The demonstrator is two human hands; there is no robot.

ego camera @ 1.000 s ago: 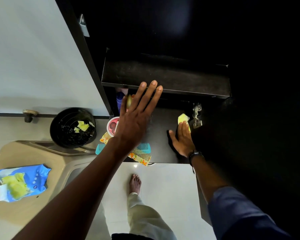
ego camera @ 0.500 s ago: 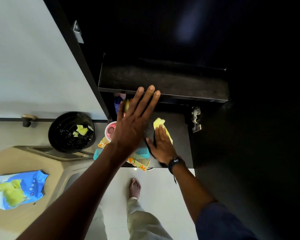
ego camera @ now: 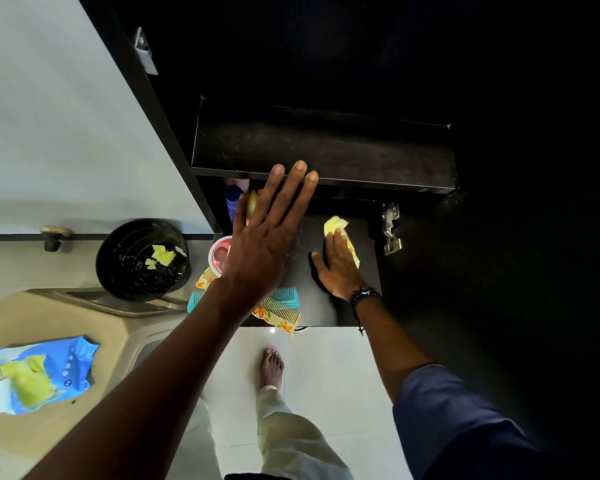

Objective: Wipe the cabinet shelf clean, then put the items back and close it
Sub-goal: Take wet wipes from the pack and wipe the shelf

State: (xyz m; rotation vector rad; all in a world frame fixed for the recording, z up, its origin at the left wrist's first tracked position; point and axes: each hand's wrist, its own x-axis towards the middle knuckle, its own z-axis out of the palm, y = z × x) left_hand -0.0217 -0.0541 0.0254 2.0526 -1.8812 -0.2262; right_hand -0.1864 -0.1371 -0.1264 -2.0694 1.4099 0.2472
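Observation:
My right hand (ego camera: 338, 268) lies flat on the dark lower cabinet shelf (ego camera: 368, 306), pressing a yellow wipe (ego camera: 336, 226) onto it. My left hand (ego camera: 269, 237) is spread flat, fingertips touching the front edge of the upper shelf (ego camera: 326, 150). It holds nothing. Pushed to the shelf's left side are a round red-and-white tub (ego camera: 219, 253), a teal comb (ego camera: 284, 293), a flowery patterned comb (ego camera: 278, 317) and a blue bottle (ego camera: 232, 199), partly hidden by my left hand.
A black bin (ego camera: 141, 259) with used yellow wipes stands on the floor at left. A blue wipe pack (ego camera: 39, 374) lies on a beige stool. The white cabinet door (ego camera: 66, 133) stands open at left. A metal hinge (ego camera: 391, 228) sits at the shelf's right. My bare foot (ego camera: 271, 367) is below.
My right hand swept the yellow wipe from the shelf's right end leftward, then back a little to the right. My left hand stayed on the upper shelf edge.

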